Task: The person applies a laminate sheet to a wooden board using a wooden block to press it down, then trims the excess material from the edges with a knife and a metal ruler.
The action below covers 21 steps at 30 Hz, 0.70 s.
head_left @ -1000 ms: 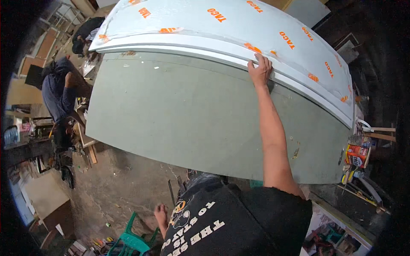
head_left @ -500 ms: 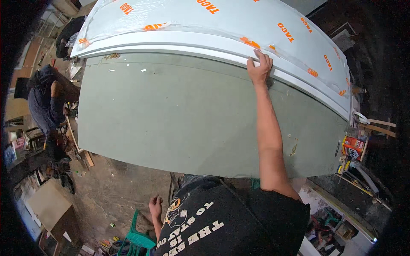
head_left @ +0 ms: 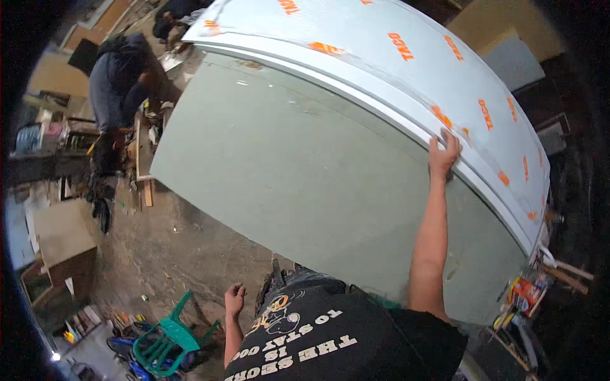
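Observation:
A long white panel (head_left: 356, 71), partly wrapped in clear film with orange print, lies along the far side of a grey-green work surface (head_left: 298, 171). My right hand (head_left: 445, 154) reaches across to its near edge. The fingers bend over the white edge, with the thumb nearer me, closed on it. Down beside my body, clear of the work surface, hangs my left hand (head_left: 234, 300). Its fingers are loosely bent and somewhat apart, with nothing visible in them. The panel's underside is hidden.
A green plastic chair (head_left: 168, 336) stands on the floor at lower left. Left of the work surface a person (head_left: 124, 79) bends over, with another farther back. An orange-red can (head_left: 526, 293) and tools crowd the right corner. A cardboard box (head_left: 63, 232) sits at far left.
The view has turned, so the panel and work surface now slant down to the right and more of the chair shows. My right hand keeps its hold on the panel's edge.

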Motion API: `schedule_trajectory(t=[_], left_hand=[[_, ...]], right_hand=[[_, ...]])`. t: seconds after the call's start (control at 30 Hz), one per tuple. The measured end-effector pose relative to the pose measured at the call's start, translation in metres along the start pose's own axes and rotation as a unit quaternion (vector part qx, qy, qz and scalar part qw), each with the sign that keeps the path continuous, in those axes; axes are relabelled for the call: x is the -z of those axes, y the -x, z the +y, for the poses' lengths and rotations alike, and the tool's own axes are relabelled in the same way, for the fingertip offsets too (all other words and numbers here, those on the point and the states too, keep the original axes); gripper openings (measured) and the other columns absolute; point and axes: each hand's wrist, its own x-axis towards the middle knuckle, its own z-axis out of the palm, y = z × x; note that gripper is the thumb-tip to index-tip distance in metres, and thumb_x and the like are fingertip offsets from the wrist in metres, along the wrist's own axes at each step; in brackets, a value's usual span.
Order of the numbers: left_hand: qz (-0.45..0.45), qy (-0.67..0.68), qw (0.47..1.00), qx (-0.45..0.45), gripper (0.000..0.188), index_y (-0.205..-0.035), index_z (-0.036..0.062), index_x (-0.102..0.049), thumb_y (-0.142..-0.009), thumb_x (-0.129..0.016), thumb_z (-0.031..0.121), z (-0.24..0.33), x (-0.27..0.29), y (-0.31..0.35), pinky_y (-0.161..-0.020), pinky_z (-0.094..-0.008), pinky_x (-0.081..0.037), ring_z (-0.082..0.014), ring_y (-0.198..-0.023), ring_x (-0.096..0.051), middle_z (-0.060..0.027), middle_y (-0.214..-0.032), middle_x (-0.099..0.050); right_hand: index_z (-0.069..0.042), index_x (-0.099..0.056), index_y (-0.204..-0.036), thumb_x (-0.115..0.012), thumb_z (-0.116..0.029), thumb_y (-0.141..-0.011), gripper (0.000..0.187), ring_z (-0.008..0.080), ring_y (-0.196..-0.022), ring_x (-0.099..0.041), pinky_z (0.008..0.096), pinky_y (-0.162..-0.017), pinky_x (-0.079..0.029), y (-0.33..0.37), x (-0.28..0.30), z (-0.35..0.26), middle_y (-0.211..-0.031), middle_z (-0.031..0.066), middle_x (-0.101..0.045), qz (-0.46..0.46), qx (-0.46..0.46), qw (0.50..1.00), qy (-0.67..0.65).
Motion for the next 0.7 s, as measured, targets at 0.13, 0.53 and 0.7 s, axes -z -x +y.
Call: schedule_trajectory(t=[0.13, 0.53, 0.7], left_hand=[[0.031, -0.032, 0.998, -0.039, 0.026, -0.107, -0.0044, -0.066, -0.091, -0.062, 0.016, -0.035, -0.002, -0.003, -0.077, -0.0298, -0.051, -0.0152, -0.084, -0.065, -0.0109, -0.089, -0.070], [-0.030, -0.024, 0.999, -0.009, 0.021, -0.097, -0.0020, -0.072, -0.089, -0.067, 0.016, -0.205, 0.103, -0.099, -0.068, -0.0327, -0.052, -0.0163, -0.073, -0.064, -0.0114, -0.078, -0.070], [0.010, 0.012, 0.993, -0.115, 0.021, -0.085, 0.0003, -0.075, -0.088, -0.067, 0.019, -0.183, 0.205, -0.142, -0.063, -0.0329, -0.052, -0.0151, -0.067, -0.065, -0.0086, -0.075, -0.071]], right_hand=[[-0.005, -0.071, -0.099, -0.056, 0.004, -0.074, 0.030, 0.0306, -0.093, -0.063, 0.0416, -0.085, -0.050, 0.003, -0.025, 0.013, -0.094, 0.0105, -0.070, 0.011, -0.040, 0.999, -0.003], [0.001, -0.063, -0.097, -0.059, -0.013, -0.093, 0.015, 0.0163, -0.074, -0.060, 0.0312, -0.069, -0.049, 0.133, -0.016, -0.153, -0.080, 0.0063, -0.063, 0.073, -0.286, 0.948, -0.122], [0.001, -0.062, -0.109, -0.056, -0.015, -0.099, 0.020, 0.0098, -0.069, -0.059, 0.0257, -0.064, -0.049, 0.236, -0.013, -0.293, -0.082, 0.0054, -0.066, 0.007, -0.276, 0.932, -0.234]])
